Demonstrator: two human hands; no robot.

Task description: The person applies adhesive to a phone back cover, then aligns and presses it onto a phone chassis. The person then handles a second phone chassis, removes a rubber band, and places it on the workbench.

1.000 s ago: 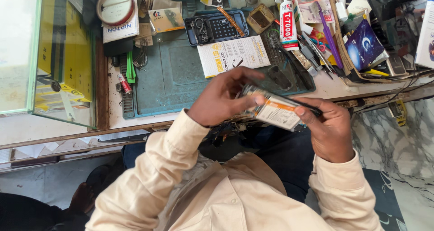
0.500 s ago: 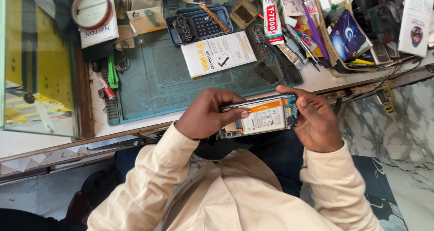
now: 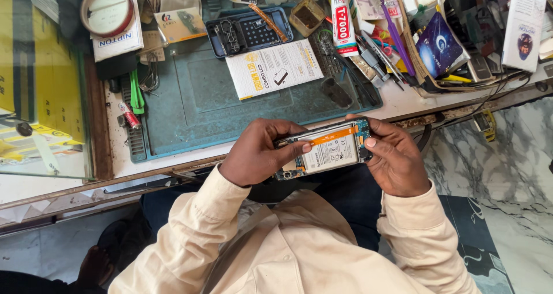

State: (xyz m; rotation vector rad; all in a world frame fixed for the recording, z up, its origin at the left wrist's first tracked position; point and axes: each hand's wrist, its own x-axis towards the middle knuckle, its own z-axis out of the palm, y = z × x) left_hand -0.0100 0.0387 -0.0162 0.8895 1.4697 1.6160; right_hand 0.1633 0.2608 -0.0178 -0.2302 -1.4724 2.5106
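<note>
An opened phone (image 3: 325, 150) – back cover off, battery exposed – is gripped at centre frame by the left hand (image 3: 256, 153) and right hand (image 3: 397, 161); reassembly is judged outstanding.

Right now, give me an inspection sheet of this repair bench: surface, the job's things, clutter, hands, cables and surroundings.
Surface: teal work mat on a white bench top, its middle bare.
Job's things: opened phone, back cover off, battery and orange strip showing, held level over the lap.
Clutter: white booklet, black screw tray, glue tube, tape roll, green pry tool, purple box.
Hands: left hand grips the phone's left end, thumb on the battery; right hand grips the right end.
Cables: dark leads along the bench's right edge.
Surroundings: glass panel on the left, marble floor on the right.
</note>
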